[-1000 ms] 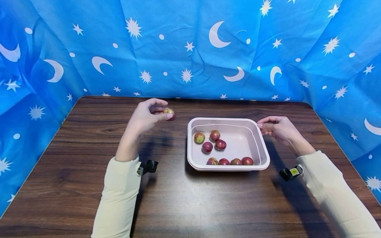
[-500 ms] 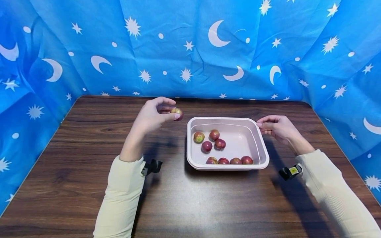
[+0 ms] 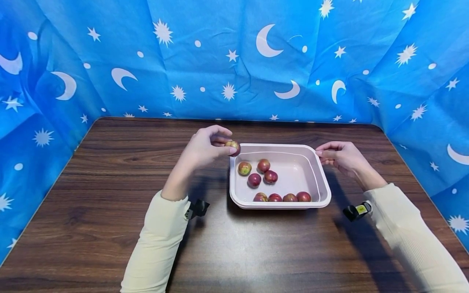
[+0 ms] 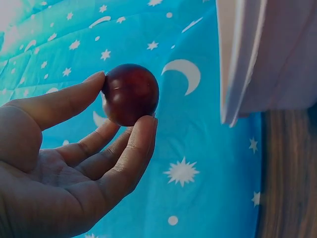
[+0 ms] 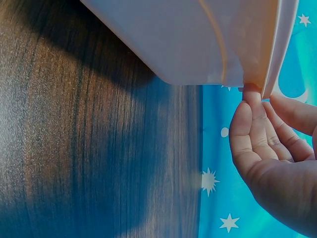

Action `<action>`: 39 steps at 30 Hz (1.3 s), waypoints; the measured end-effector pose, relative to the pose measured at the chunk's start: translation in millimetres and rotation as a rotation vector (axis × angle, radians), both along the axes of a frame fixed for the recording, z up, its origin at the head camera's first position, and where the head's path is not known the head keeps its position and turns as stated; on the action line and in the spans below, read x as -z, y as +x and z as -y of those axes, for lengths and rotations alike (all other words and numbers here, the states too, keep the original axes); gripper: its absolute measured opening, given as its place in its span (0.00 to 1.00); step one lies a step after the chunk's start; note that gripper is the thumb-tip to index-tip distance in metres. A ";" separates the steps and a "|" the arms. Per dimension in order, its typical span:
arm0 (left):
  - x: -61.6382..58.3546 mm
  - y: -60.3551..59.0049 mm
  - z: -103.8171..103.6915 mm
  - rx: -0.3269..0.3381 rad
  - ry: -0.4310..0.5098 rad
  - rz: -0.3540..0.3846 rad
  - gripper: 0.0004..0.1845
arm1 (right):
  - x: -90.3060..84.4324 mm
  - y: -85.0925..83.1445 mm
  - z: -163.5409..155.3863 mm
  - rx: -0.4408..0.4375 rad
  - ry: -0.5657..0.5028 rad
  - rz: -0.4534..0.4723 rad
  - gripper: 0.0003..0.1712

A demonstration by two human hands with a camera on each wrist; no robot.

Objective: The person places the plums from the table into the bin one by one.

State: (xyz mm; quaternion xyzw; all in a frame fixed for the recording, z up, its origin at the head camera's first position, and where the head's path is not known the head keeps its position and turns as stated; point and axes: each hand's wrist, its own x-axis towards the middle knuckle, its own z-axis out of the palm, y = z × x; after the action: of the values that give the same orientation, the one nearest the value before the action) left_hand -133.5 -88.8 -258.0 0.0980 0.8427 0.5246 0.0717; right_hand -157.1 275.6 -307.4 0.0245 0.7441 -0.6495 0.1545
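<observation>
Between thumb and fingertips, my left hand (image 3: 207,148) pinches a dark red plum (image 4: 131,94), greenish on its upper side in the head view. The plum is held up by the far left corner of a pale pinkish-white plastic tub (image 3: 326,183). My right hand (image 3: 344,158) grips the tub's rim at its far right corner, thumb on one side and fingers on the other in the right wrist view. Inside the tub lie several red and green plums, among them a greenish one (image 3: 244,168) at the left and a row along the near wall.
A dark wood-grain table (image 3: 102,195) carries the tub. Behind and at both sides hangs a blue cloth (image 3: 220,49) with white moons and stars. Each wrist wears a small black camera, the left camera (image 3: 198,208) and the right camera (image 3: 357,211).
My left hand has moved right with the plum, from the table's left side to the tub's far left corner. The right hand has kept its grip on the rim; the tub has not moved.
</observation>
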 end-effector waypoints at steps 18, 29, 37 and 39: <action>16.7 -0.8 -14.3 0.062 0.009 0.018 0.21 | 0.8 -1.3 0.5 0.012 -0.005 0.009 0.05; 15.8 0.5 -7.9 0.042 0.032 0.017 0.20 | -1.2 1.3 2.1 0.009 -0.008 0.005 0.06; 16.0 0.1 1.5 0.025 0.023 0.010 0.19 | -0.3 2.0 2.1 0.012 0.008 -0.004 0.06; 17.2 -0.2 3.4 0.018 0.029 0.014 0.19 | 0.9 2.0 2.0 0.013 0.001 -0.009 0.06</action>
State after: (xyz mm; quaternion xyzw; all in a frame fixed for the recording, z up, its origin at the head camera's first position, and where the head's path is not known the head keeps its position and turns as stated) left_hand -133.7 -92.2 -275.2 0.1029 0.8336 0.5366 0.0807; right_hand -155.2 273.5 -308.3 0.0266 0.7450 -0.6502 0.1470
